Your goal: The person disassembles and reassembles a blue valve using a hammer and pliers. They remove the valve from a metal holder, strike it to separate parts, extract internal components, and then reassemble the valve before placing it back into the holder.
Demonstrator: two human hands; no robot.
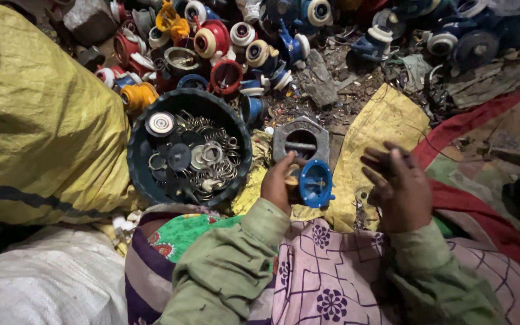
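Head view looks down past a patterned pink cloth (326, 283) over the lap to a cluttered floor. Left hand (279, 180), coming out of a green sleeve (230, 265), is closed around a small blue plastic valve part (316, 183), round with a dark opening in its face; the fingers wrap its left side and hide what lies behind it. Right hand (398, 186) is held up just to the right of the part, apart from it, fingers spread and loosely curled, gripping nothing that can be seen.

Just beyond the blue part a grey metal block (301, 139) with a rectangular opening and a bar across it sits on a yellow woven sack (380, 126) spread over the floor. To the left, close to the left hand, stands a dark round tub (145, 174) filled with metal washers, rings, springs and discs. A bulging yellow sack (37, 120) crowds the left side and presses against the tub, with a white sack (49, 283) below it. Farther back lies a heap of plastic valve pieces (224, 48) in red, blue, yellow and cream, mixed with grit and scraps. A red cloth strip (470, 120) runs along the right.
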